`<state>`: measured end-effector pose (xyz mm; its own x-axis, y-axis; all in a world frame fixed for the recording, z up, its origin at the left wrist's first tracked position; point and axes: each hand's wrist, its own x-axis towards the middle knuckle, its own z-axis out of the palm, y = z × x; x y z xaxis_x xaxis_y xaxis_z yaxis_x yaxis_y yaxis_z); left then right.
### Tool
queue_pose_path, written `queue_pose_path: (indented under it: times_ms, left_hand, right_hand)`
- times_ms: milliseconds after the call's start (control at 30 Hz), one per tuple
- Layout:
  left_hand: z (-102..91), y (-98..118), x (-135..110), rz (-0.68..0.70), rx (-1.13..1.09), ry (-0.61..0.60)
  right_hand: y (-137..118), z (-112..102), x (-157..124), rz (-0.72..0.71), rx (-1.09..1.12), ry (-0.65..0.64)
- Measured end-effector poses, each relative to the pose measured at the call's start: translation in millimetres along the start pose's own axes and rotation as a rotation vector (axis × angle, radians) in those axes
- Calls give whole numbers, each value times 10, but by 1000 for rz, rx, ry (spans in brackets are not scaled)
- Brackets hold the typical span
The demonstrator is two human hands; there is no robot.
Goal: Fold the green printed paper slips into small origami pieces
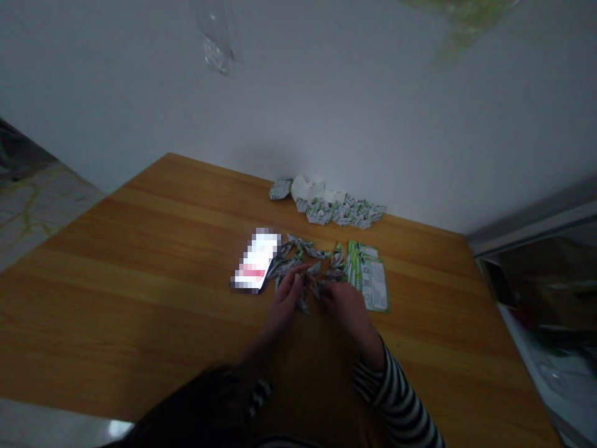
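Note:
My left hand point(285, 300) and my right hand point(344, 303) meet over a small folded paper piece point(308, 287) on the wooden table point(140, 274). Both hands have their fingers pinched on that piece. Around the fingertips lie several folded green-and-white paper pieces point(298, 252). A stack of flat green-and-white printed sheets point(369, 275) lies just right of my right hand. A phone with a lit screen point(256, 259) lies just left of my left hand. My right sleeve is black-and-white striped.
A second heap of folded paper pieces with a crumpled white paper point(326, 202) sits at the table's far edge by the white wall. A dark cabinet or shelf point(541, 292) stands at the right. Dark hair fills the bottom of the view.

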<state>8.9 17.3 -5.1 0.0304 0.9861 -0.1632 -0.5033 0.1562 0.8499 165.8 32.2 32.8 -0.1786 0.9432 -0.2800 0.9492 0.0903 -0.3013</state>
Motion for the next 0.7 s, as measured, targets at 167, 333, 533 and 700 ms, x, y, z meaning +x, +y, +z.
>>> queue_pose_path:
  times_ms: [167,333,533,700]
  left_hand:
    - [-40,3,-16,81,203,23]
    - [-38,-9,-33,59,177,-33]
    - [-33,11,-55,69,156,-87]
    - [-35,35,-75,68,242,-37]
  right_hand:
    - [9,27,-110,18,678,215]
    - [-156,113,-185,-54,930,191]
    - [-259,122,-191,-67,970,142]
    - [-305,68,-233,-45,968,127]
